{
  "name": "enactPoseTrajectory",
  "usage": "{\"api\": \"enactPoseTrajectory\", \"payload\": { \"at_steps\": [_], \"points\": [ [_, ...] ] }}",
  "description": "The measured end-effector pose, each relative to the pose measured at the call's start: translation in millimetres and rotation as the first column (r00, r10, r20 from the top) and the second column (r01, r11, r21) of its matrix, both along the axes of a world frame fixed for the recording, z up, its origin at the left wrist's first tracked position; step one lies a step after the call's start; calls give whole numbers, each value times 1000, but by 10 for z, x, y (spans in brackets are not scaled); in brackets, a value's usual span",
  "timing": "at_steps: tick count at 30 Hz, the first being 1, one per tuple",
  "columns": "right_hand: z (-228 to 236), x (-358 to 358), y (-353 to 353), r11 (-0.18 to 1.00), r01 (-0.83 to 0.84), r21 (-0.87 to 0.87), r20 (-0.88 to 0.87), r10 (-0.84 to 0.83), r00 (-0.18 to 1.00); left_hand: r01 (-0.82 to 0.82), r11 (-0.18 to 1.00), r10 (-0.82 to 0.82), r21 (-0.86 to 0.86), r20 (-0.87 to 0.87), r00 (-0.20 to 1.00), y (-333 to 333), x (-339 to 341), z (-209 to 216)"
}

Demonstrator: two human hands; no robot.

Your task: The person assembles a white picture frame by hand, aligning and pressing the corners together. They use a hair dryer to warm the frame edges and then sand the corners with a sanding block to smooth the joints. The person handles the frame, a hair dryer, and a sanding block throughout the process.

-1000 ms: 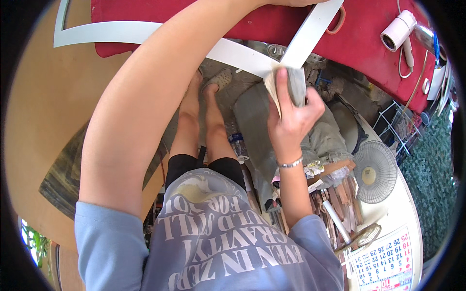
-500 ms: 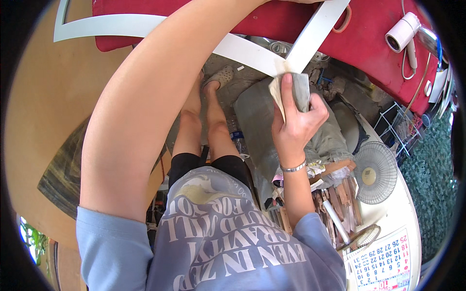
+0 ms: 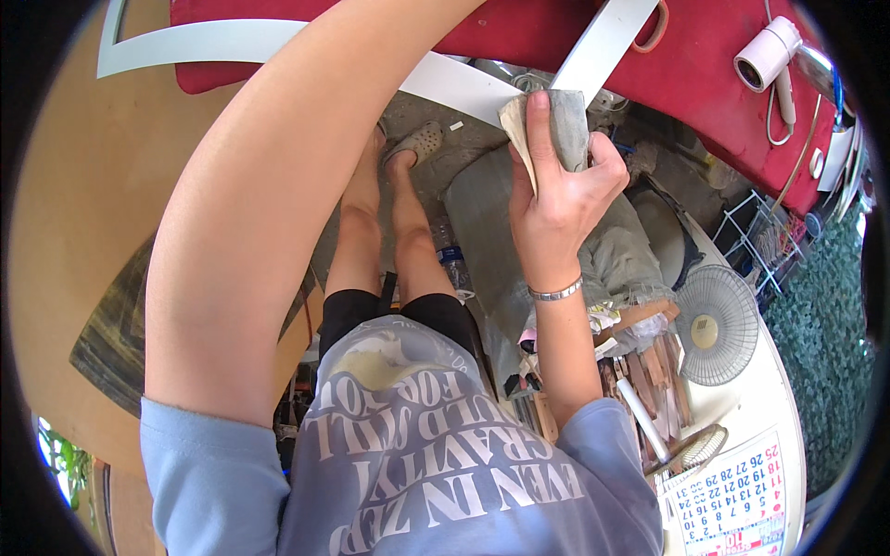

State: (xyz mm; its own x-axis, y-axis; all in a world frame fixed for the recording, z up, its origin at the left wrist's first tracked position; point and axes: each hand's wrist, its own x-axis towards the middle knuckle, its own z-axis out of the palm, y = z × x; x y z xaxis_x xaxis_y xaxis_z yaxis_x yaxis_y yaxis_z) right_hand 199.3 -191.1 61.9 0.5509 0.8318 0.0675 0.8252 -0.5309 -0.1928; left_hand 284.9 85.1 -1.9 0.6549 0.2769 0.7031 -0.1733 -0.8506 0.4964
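My right hand [image 3: 561, 208] is closed around a folded piece of grey sandpaper [image 3: 568, 130] with a pale backing. Whether a block sits inside the fold, I cannot tell. The sandpaper lies over the corner of a white flat-barred frame [image 3: 461, 90], where two bars meet, and covers that joint. Across the upper left stretches my left forearm [image 3: 348, 79], passing over one bar of the frame. My left hand is beyond the upper edge, out of sight.
A red-covered table [image 3: 705, 93] bears the frame, a pink hair dryer [image 3: 768, 54] and an orange ring-shaped handle [image 3: 652, 28]. To the right are a grey fan [image 3: 716, 326], a wire rack [image 3: 756, 236], wood strips [image 3: 654, 380] and a calendar [image 3: 728, 496]. Brown board [image 3: 83, 204] stands left.
My right hand has moved up with the sandpaper, onto the frame's corner. The part of my left hand seen at the upper edge has gone out of view.
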Motion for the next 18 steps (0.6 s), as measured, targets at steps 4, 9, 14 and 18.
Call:
{"api": "enactPoseTrajectory", "payload": {
  "at_steps": [4, 9, 14, 18],
  "points": [
    [88, -21, 35, 1000, 5, 15, 32, -6, 999, -1, 1000, 1, -4, 19, 1000, 3, 3, 7],
    [86, 37, 130, 999, 5, -44, -21, -6, 1000, -11, 1000, 11, 6, 8, 1000, -4, -4, 8],
    [117, -7, 91, 996, -2, 85, 55, -2, 998, -3, 1000, 3, -4, 2, 1000, 0, -3, 16],
    [15, 11, 43, 996, 14, -92, -30, -17, 999, -1, 1000, 1, 3, 6, 1000, -4, -3, 9]
  ]
}}
